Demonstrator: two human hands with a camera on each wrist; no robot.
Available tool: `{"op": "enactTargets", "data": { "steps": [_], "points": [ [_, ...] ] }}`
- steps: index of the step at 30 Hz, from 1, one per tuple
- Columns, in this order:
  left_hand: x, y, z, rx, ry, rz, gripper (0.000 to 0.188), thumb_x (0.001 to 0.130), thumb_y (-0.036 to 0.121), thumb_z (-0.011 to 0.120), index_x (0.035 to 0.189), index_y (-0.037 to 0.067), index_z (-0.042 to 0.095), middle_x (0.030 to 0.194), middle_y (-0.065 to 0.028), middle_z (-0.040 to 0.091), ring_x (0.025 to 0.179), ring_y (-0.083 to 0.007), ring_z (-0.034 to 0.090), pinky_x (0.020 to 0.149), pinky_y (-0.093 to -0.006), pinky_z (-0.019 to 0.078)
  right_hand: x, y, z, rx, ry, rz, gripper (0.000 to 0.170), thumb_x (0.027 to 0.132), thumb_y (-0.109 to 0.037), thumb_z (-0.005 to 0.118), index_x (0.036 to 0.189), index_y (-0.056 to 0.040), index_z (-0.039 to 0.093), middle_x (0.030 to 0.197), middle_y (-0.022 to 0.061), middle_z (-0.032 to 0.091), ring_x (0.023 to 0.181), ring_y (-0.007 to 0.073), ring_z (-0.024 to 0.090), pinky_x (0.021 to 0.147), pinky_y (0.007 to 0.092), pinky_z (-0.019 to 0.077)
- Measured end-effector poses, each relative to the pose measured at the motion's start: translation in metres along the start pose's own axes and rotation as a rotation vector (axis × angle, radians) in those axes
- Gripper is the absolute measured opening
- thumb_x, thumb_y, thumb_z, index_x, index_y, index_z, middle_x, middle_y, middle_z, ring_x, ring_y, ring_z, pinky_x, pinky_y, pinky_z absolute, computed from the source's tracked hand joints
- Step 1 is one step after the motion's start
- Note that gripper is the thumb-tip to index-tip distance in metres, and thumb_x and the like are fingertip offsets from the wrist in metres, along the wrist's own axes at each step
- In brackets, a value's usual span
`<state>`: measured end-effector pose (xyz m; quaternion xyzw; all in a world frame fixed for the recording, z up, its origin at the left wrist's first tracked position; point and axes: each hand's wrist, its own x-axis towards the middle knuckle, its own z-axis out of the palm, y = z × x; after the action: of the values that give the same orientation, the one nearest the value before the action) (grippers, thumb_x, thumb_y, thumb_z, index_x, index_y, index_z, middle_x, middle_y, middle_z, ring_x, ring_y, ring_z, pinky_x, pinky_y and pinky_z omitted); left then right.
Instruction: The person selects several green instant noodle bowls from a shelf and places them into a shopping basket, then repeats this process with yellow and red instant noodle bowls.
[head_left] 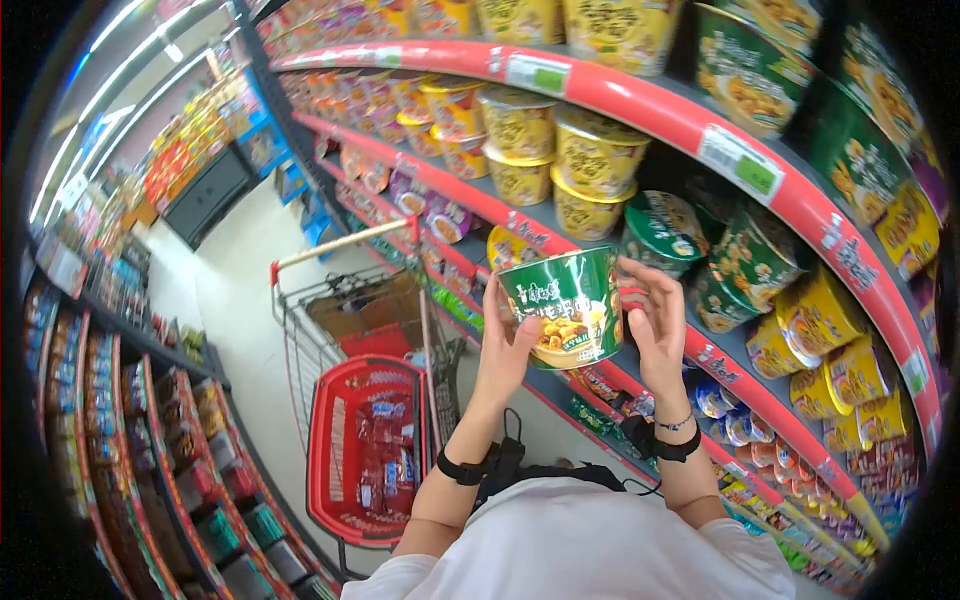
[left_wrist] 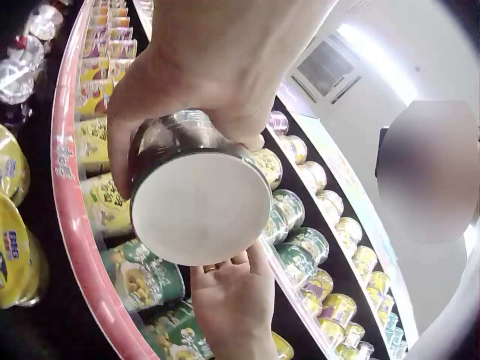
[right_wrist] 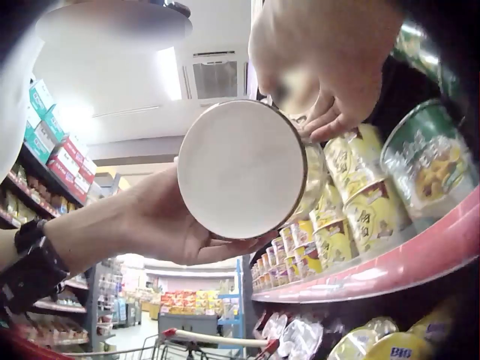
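Observation:
A green noodle cup [head_left: 565, 305] with a food picture on its front is held before the chest in the head view. My left hand [head_left: 508, 345] grips its left side, the thumb lying across the front. At its right side is my right hand [head_left: 655, 320], fingers bent near the rim and touching it. Both wrist views show the cup's round white end, in the left wrist view [left_wrist: 201, 210] and in the right wrist view [right_wrist: 241, 169]. Whether the right fingers press firmly cannot be told.
Shelves with red edges [head_left: 620, 95] hold rows of yellow, green and purple cups on the right. A cart [head_left: 345, 240] and a red basket [head_left: 322, 450] with several packets stand at the left. Another shelf of packaged goods [head_left: 150, 420] lies beyond the aisle floor [head_left: 250, 265].

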<state>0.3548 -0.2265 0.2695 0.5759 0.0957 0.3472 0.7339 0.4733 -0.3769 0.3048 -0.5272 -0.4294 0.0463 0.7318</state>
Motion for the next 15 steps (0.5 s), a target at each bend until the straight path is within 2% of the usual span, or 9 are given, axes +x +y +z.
{"op": "enactTargets", "data": {
  "steps": [1, 4, 5, 8, 9, 10, 12, 13, 15],
  "points": [
    [-0.006, -0.003, -0.007, 0.135, 0.046, 0.055, 0.079, 0.095, 0.026, 0.056, 0.15, 0.005, 0.003, 0.129, -0.0175, 0.048, 0.111, -0.0201, 0.053, 0.096, -0.0322, 0.0413, 0.001, 0.007, 0.004, -0.035, -0.051, 0.021, 0.037, 0.091, -0.014, 0.058, 0.124, -0.0007, 0.047, 0.136, 0.0151, 0.047, 0.119, 0.0204, 0.049, 0.098, 0.0344, 0.0408],
    [-0.026, 0.002, -0.033, 0.231, 0.133, 0.043, 0.08, 0.095, 0.027, 0.057, 0.15, 0.005, 0.003, 0.123, -0.0155, 0.052, 0.103, -0.0188, 0.055, 0.091, -0.0313, 0.0432, -0.001, 0.029, 0.03, -0.069, -0.149, 0.076, 0.033, 0.091, -0.01, 0.058, 0.122, 0.0004, 0.05, 0.135, 0.0139, 0.046, 0.119, 0.0202, 0.05, 0.098, 0.0338, 0.0418],
    [-0.035, 0.009, -0.044, 0.194, 0.197, -0.099, 0.082, 0.094, 0.026, 0.059, 0.149, 0.004, 0.002, 0.117, -0.0157, 0.055, 0.097, -0.017, 0.056, 0.083, -0.0289, 0.0452, 0.0, 0.032, 0.043, -0.038, -0.165, 0.08, 0.032, 0.091, -0.007, 0.057, 0.121, 0.0016, 0.053, 0.133, 0.012, 0.046, 0.119, 0.0199, 0.05, 0.098, 0.0323, 0.0428],
    [-0.062, -0.004, -0.076, 0.231, 0.363, -0.147, 0.087, 0.092, 0.025, 0.062, 0.149, 0.005, 0.0, 0.115, -0.0169, 0.055, 0.092, -0.016, 0.056, 0.076, -0.0259, 0.0457, -0.005, 0.045, 0.083, -0.025, -0.298, 0.132, 0.034, 0.091, -0.008, 0.058, 0.124, 0.0006, 0.054, 0.13, 0.0106, 0.046, 0.115, 0.0184, 0.052, 0.094, 0.0298, 0.045],
    [-0.073, -0.003, -0.085, 0.18, 0.436, -0.12, 0.09, 0.09, 0.023, 0.065, 0.149, 0.006, 0.0, 0.116, -0.0196, 0.054, 0.095, -0.0175, 0.058, 0.077, -0.0256, 0.0473, -0.012, 0.057, 0.095, -0.143, -0.362, 0.085, 0.037, 0.091, -0.008, 0.059, 0.127, -0.0015, 0.055, 0.124, 0.0099, 0.047, 0.108, 0.018, 0.054, 0.089, 0.0274, 0.0464],
    [-0.087, 0.001, -0.094, 0.192, 0.496, -0.123, 0.09, 0.09, 0.023, 0.065, 0.149, 0.006, 0.0, 0.116, -0.0196, 0.054, 0.095, -0.0175, 0.058, 0.077, -0.0256, 0.0473, -0.021, 0.067, 0.11, -0.108, -0.41, 0.1, 0.037, 0.091, -0.008, 0.059, 0.127, -0.0015, 0.055, 0.124, 0.0099, 0.047, 0.108, 0.018, 0.054, 0.089, 0.0274, 0.0464],
    [-0.107, 0.007, -0.112, 0.162, 0.698, -0.15, 0.091, 0.087, 0.019, 0.068, 0.148, 0.006, 0.002, 0.118, -0.0212, 0.054, 0.1, -0.0198, 0.059, 0.083, -0.0283, 0.0487, -0.035, 0.088, 0.138, -0.225, -0.596, 0.148, 0.039, 0.091, -0.01, 0.058, 0.13, -0.0031, 0.054, 0.117, 0.0099, 0.049, 0.101, 0.0179, 0.055, 0.086, 0.0262, 0.0471],
    [-0.119, -0.002, -0.128, 0.101, 0.757, -0.123, 0.09, 0.085, 0.017, 0.07, 0.147, 0.006, 0.005, 0.12, -0.0221, 0.053, 0.105, -0.0222, 0.059, 0.087, -0.0309, 0.0489, -0.044, 0.098, 0.156, -0.223, -0.656, 0.098, 0.041, 0.092, -0.011, 0.057, 0.132, -0.0032, 0.052, 0.111, 0.0106, 0.05, 0.098, 0.019, 0.056, 0.085, 0.027, 0.0474],
    [-0.147, -0.014, -0.163, 0.178, 0.887, -0.166, 0.092, 0.085, 0.021, 0.071, 0.147, 0.005, 0.006, 0.125, -0.0235, 0.049, 0.106, -0.0256, 0.058, 0.086, -0.0332, 0.0502, -0.07, 0.122, 0.189, -0.072, -0.759, 0.303, 0.044, 0.092, -0.017, 0.059, 0.132, -0.0015, 0.048, 0.111, 0.0125, 0.052, 0.098, 0.021, 0.057, 0.085, 0.0302, 0.0484]
  ]
}}
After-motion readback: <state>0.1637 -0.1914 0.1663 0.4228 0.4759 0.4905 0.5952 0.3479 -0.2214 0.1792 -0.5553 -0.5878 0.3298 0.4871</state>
